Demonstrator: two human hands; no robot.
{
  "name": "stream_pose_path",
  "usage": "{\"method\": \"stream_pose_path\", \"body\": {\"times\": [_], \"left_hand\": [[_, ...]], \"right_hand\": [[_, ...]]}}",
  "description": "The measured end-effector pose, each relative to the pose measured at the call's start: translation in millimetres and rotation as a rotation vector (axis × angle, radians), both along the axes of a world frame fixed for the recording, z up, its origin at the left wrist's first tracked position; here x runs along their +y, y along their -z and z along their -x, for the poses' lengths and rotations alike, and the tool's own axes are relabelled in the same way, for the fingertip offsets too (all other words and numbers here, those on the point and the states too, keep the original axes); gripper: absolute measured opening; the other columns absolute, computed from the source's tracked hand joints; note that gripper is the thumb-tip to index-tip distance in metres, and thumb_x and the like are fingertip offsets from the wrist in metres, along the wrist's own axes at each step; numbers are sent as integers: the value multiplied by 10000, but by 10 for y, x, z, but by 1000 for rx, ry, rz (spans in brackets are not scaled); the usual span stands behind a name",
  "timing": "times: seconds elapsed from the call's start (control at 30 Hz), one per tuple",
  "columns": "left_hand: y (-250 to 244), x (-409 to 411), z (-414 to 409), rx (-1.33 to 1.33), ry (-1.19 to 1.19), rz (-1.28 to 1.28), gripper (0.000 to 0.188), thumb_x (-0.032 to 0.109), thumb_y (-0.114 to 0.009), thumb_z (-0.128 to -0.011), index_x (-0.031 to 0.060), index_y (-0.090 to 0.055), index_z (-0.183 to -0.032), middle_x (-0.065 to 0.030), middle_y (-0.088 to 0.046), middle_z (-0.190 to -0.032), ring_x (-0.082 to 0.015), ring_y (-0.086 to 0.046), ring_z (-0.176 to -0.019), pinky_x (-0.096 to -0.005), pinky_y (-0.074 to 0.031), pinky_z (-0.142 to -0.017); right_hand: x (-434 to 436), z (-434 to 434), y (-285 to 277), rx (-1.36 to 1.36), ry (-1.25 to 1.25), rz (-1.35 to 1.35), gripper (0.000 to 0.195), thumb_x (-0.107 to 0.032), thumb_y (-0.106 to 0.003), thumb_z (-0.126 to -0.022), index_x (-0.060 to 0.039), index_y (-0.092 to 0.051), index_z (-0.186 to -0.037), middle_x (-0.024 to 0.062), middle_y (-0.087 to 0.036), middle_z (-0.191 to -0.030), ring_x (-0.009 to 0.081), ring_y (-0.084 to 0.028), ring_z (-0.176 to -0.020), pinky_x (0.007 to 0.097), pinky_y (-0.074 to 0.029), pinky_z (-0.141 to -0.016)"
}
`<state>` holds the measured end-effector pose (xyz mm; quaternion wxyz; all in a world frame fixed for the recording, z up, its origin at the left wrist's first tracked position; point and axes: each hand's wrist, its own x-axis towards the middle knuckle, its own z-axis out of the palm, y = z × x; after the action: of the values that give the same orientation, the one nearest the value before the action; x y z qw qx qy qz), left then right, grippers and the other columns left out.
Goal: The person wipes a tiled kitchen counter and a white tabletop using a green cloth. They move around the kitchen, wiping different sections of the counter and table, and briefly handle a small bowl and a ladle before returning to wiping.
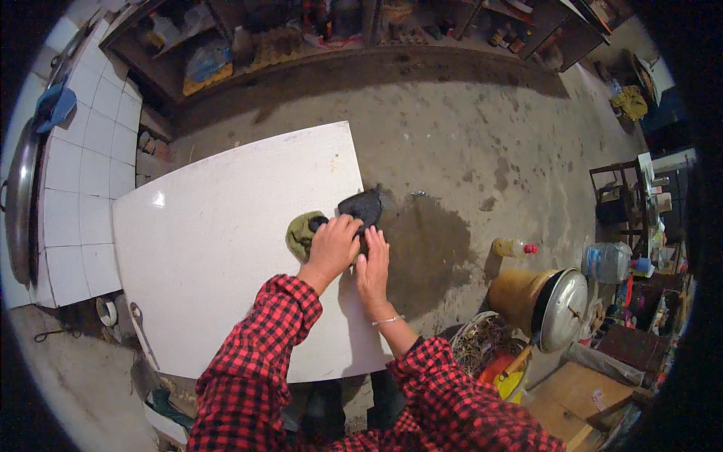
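My left hand (pixel 334 244) lies on a bunched olive-green and black cloth (pixel 302 233) at the right edge of a white tabletop (pixel 226 248). Its fingers curl over the fabric, and the palm hides part of it. A black piece of cloth (pixel 364 206) sticks out past the fingertips, over the table's edge. Whether the green and black parts are one piece, I cannot tell. Just right of it, my right hand (pixel 373 271) is held flat, thumb apart from the straight fingers, by the edge and close to the cloth. Nothing shows in its grasp.
A metal spoon (pixel 144 333) lies at the table's left corner. On the floor to the right are a bottle with a red cap (pixel 514 247), a lidded pot (pixel 562 311) and a basket of twigs (pixel 483 342). A wet patch (pixel 435 248) darkens the concrete. Shelves (pixel 305 51) stand beyond.
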<state>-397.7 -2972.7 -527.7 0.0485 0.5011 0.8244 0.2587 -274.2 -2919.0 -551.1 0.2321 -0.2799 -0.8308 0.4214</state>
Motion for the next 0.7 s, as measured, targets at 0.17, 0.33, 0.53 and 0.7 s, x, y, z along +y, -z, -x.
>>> {"method": "stream_pose_path", "body": {"times": [0.17, 0.33, 0.53, 0.7], "left_hand": [[-127, -569, -396, -154, 25, 107, 341, 201, -625, -814, 79, -589, -1130, -108, -577, -1070, -289, -567, -999, -415, -459, -823], [-202, -1070, -522, -53, 91, 148, 462, 237, -689, -759, 96, -579, -1186, -89, -551, -1149, -250, -545, -1009, -376, -427, -836], [26, -638, 0, 159, -103, 60, 484, 212, -698, -752, 96, -572, -1204, -77, -550, -1209, -231, -535, -1030, -378, -404, -842], [146, -12, 810, 260, -294, 134, 498, 237, -684, -794, 139, -541, -1261, -38, -529, -1290, -226, -448, -1264, -394, -394, -922]], "right_hand": [[-302, -537, -226, -264, -239, -192, 600, -72, -587, -812, -13, -406, -1381, 179, -408, -1416, 378, -328, -1357, 532, -208, -1130], [-324, -565, -307, -283, -402, -229, 470, -87, -659, -779, -13, -492, -1212, 225, -366, -1444, 398, -337, -1353, 539, -284, -1094], [250, 396, 90, -112, -437, -315, 354, -6, -635, -762, -3, -521, -1097, 225, -376, -1447, 392, -389, -1324, 496, -315, -1090], [764, 1427, 48, -192, -416, -479, 311, -106, -442, -908, -36, -483, -1209, 171, -458, -1387, 326, -422, -1306, 447, -328, -1087]]}}
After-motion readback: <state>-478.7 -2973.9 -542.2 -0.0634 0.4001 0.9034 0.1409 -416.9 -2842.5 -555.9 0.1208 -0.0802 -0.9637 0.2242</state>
